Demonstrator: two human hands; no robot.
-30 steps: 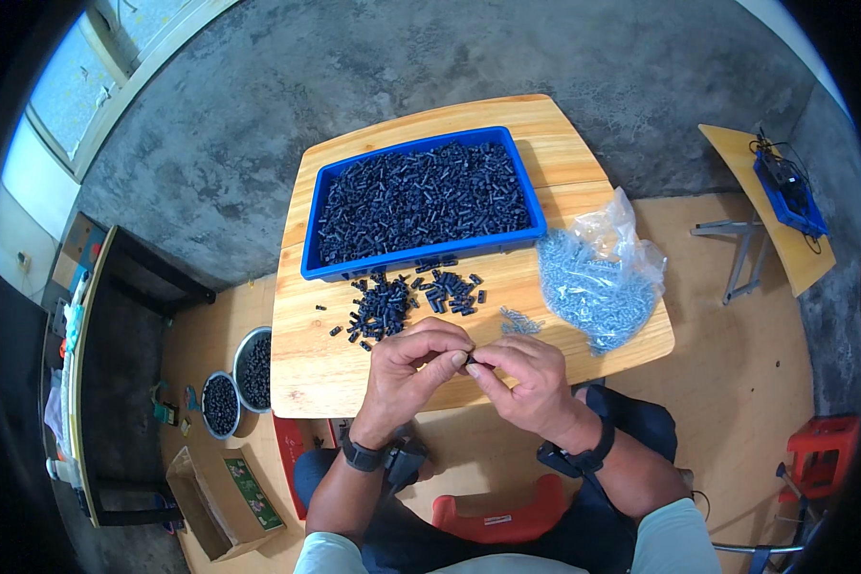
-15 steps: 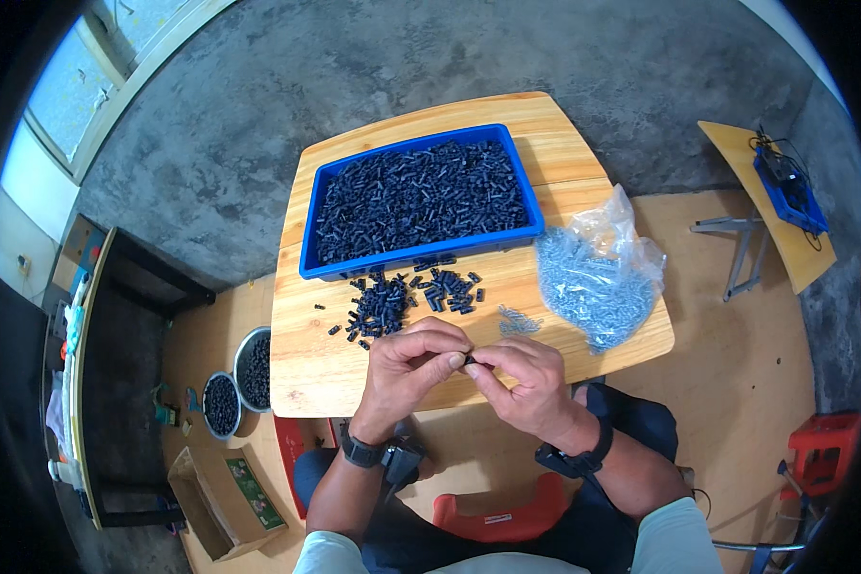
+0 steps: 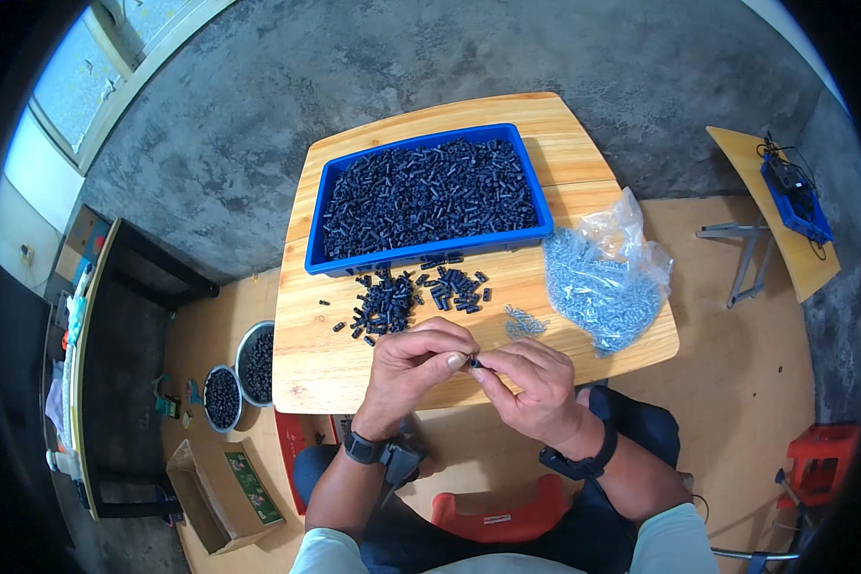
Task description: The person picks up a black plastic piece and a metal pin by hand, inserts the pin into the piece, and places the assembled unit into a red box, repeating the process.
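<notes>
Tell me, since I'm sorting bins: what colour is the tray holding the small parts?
Blue tray, filled with black parts; the head view shows it.

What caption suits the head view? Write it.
Left hand and right hand pinch a small black part over a wooden table.

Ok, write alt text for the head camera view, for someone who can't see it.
Seen from above, a person's left hand and right hand pinch a small black part together over a wooden table. Behind them lie a loose pile of black parts, a blue tray full of them, and a clear bag of small silver pieces.
</notes>
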